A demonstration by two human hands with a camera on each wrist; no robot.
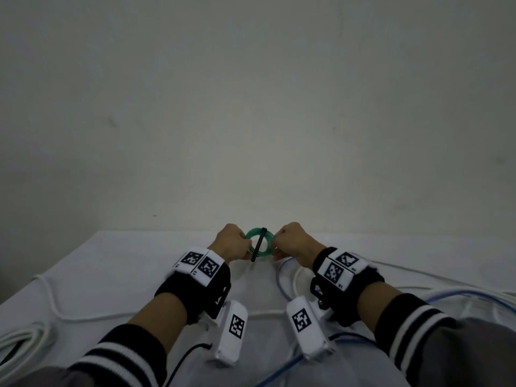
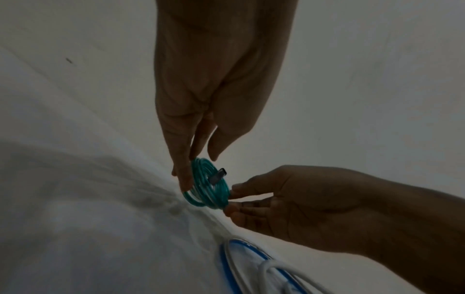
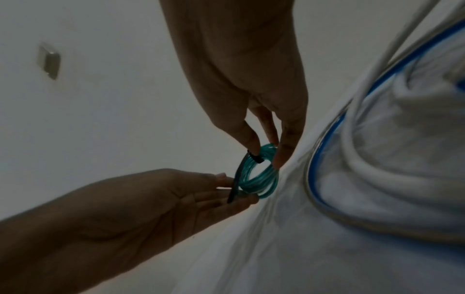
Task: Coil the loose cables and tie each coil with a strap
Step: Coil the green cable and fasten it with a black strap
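Observation:
A small green cable coil [image 1: 259, 243] is held upright just above the white-clothed table [image 1: 125, 261], between both hands. My left hand [image 1: 233, 243] pinches its left side, the fingertips [image 2: 185, 183] pressed on the loops. My right hand [image 1: 289, 241] pinches the right side [image 3: 268, 157]. A black strap [image 1: 258, 245] runs across the coil's front. In the right wrist view its top end sits under my right fingertip and its lower part [image 3: 235, 189] lies between my left fingers. A grey connector [image 2: 218, 176] sticks out of the coil [image 2: 208, 191].
Loose white cables [image 1: 58, 311] and a blue cable [image 1: 282, 286] trail over the cloth on both sides and under my wrists. A bundle of white cable [image 1: 19, 339] lies at the near left. A plain wall stands right behind the table, with a switch plate [image 3: 49, 61].

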